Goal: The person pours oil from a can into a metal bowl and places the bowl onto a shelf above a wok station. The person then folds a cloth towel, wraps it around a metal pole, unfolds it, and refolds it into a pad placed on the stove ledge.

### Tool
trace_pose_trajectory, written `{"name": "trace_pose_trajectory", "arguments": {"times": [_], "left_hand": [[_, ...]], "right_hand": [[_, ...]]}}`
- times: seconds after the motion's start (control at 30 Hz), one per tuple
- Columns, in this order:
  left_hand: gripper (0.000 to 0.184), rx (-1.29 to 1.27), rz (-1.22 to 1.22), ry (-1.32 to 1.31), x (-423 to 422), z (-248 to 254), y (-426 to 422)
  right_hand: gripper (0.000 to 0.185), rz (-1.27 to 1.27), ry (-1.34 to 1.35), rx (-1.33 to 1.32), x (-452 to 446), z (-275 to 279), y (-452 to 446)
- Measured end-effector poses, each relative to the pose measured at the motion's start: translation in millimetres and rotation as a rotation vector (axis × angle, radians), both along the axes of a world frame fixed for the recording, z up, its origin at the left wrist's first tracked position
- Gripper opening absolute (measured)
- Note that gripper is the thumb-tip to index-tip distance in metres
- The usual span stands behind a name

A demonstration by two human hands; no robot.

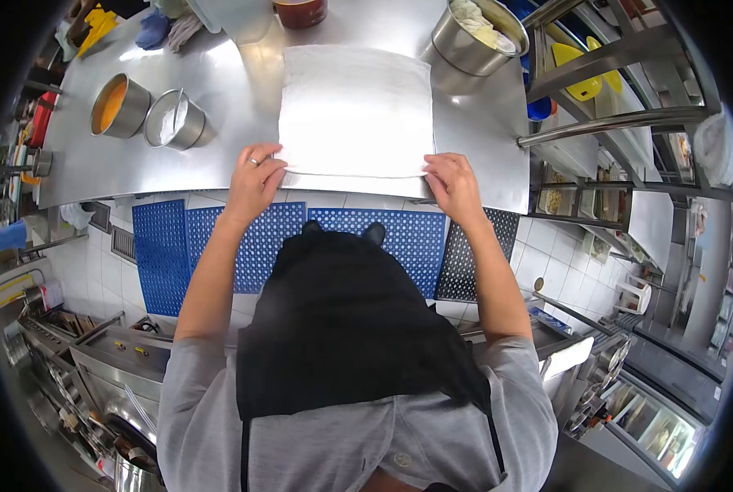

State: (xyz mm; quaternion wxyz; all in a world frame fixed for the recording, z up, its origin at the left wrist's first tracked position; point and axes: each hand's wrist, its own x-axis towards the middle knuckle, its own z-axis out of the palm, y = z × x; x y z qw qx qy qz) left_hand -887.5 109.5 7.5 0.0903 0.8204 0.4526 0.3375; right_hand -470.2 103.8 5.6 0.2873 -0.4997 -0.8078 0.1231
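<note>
A white cloth (356, 111) lies spread flat on the steel table, its near edge close to the table's front edge. My left hand (257, 182) pinches the cloth's near left corner between thumb and fingers; a ring shows on one finger. At the near right corner, my right hand (454, 185) grips the cloth in the same way. Both arms reach forward, about a cloth's width apart. To the left stand a steel pot with orange contents (120, 107) and a steel pot with white contents (175, 120), a utensil handle sticking out of it.
A large steel pot (474, 41) holding pale, cloth-like or doughy pieces stands at the back right of the steel table (243, 90). A reddish-brown container (301, 11) sits at the back. Metal shelving (612, 123) borders the right side. Blue perforated mats (260, 246) cover the floor.
</note>
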Motion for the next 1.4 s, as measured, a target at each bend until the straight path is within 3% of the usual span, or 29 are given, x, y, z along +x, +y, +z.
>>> {"name": "trace_pose_trajectory", "arguments": {"times": [0.07, 0.1, 0.17, 0.23, 0.47, 0.57, 0.67, 0.87, 0.97, 1.07, 1.1, 1.17, 1.2, 1.23, 1.3, 1.4], "left_hand": [[0.011, -0.063, -0.024, -0.113, -1.6, -0.8, 19.8], [0.010, -0.098, -0.038, -0.171, -2.4, -2.2, 29.9], [0.012, -0.579, 0.065, -0.376, -1.6, -0.7, 57.7], [0.012, -1.016, 0.160, -0.503, -1.3, 11.3, 88.6], [0.029, -0.919, 0.215, -0.620, 7.1, 13.6, 78.3], [0.029, -0.806, 0.311, -0.517, 2.3, -6.3, 71.6], [0.028, -0.567, 0.318, -0.565, 9.5, -21.6, 65.4], [0.033, -0.578, 0.368, -0.628, 20.1, -15.2, 56.7], [0.035, -0.519, 0.376, -0.492, 17.7, -13.9, 56.4], [0.035, -0.418, 0.495, -0.257, 26.3, -2.6, 53.4], [0.036, -0.267, 0.468, -0.170, 31.0, 3.1, 51.5], [0.038, 0.032, 0.418, 0.002, 37.3, 9.5, 41.5], [0.039, -0.099, 0.294, -0.021, 37.7, 4.6, 36.4], [0.041, -0.074, 0.223, 0.112, 38.3, -0.9, 30.4], [0.046, -0.009, 0.081, 0.380, 36.1, -8.9, 22.9], [0.054, -0.147, 0.047, 0.410, 26.2, -7.4, -1.6]], "right_hand": [[0.019, -0.026, 0.078, -0.089, 2.7, 7.1, 19.8], [0.020, -0.083, 0.149, -0.265, 3.7, 9.3, 34.7], [0.023, -0.196, 0.287, -0.624, 7.8, 13.0, 63.3], [0.029, -0.304, 0.491, -0.776, 1.0, 17.1, 77.1], [0.056, -0.380, 0.864, -0.773, -16.3, 22.7, 65.7], [0.056, -0.454, 0.736, -0.778, -10.2, 9.9, 66.0], [0.056, -0.539, 0.924, -0.733, -12.5, 0.6, 66.9], [0.053, -0.550, 0.795, -0.654, -19.9, -3.7, 59.1], [0.048, -0.549, 0.814, -0.641, -19.0, 7.1, 58.1], [0.041, -0.574, 0.314, -0.337, -27.8, 5.8, 55.9], [0.032, -0.591, 0.259, -0.333, -34.3, 18.3, 48.4], [0.031, -0.257, 0.051, 0.031, -30.5, 8.3, 38.2], [0.034, -0.125, 0.019, 0.080, -32.3, 5.1, 33.5], [0.037, 0.008, -0.010, 0.122, -37.1, 6.9, 25.5], [0.051, 0.022, -0.198, 0.019, -33.9, -5.7, 6.2], [0.058, 0.007, -0.335, -0.019, -29.9, -6.1, -27.8]]}}
